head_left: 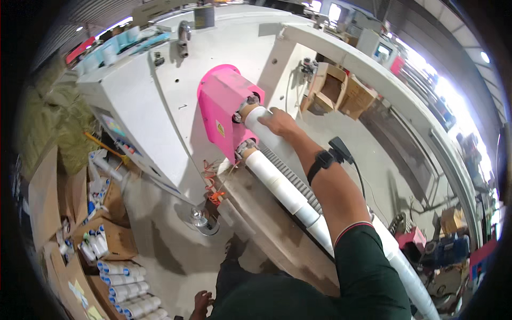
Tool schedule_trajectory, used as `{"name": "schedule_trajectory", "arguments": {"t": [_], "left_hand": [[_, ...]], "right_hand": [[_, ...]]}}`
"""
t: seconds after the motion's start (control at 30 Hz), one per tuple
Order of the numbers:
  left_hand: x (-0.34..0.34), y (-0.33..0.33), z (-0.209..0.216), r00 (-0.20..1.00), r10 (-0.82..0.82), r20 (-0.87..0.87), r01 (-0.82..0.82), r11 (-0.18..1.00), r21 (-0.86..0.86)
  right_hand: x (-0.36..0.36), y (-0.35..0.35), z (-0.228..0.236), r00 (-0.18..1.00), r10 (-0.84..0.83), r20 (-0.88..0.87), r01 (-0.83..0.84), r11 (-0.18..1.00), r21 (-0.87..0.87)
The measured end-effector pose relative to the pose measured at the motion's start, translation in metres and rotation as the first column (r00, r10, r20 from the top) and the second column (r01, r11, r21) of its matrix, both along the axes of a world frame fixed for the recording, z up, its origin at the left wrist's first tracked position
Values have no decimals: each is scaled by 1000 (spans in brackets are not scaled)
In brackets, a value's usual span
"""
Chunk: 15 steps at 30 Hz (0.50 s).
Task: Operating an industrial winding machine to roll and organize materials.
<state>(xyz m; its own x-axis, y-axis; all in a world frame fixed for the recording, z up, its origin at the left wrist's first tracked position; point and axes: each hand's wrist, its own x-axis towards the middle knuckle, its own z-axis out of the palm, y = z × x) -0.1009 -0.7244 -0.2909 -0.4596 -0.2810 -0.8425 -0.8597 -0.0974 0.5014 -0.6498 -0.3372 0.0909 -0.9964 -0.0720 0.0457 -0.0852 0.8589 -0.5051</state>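
Note:
Two long shafts carrying white rolls stick out of a pink metal housing [226, 101] on the machine. My right hand [280, 124] grips the white roll [266, 133] on the farther shaft, close to the housing, its fingers wrapped over the top. A brown core end shows between this roll and the shaft's metal fitting [248, 106]. On the nearer shaft, several white rolls [277, 184] sit end to end, touched by neither hand. Low at my side hangs my left hand [202, 304], fingers loosely apart, with nothing seen in it.
A white machine cabinet [144, 106] stands left of the housing. Cardboard boxes [114, 240] and stacked wrapped rolls [128, 285] fill the lower left. A ridged grey strip [285, 170] runs between the shafts. A white frame beam [384, 74] arches over the right side.

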Motion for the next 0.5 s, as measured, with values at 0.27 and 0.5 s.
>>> {"name": "schedule_trajectory", "arguments": {"t": [0.27,0.5], "left_hand": [[-230,-32,-13,611,-633,-475,513,774,-371],[-447,114,37,910,13,-414,217,836,504]], "right_hand": [[-25,-46,26,996,-15,89,15,1000,4],[87,9,7,974,-189,-123,220,914,341]]}}
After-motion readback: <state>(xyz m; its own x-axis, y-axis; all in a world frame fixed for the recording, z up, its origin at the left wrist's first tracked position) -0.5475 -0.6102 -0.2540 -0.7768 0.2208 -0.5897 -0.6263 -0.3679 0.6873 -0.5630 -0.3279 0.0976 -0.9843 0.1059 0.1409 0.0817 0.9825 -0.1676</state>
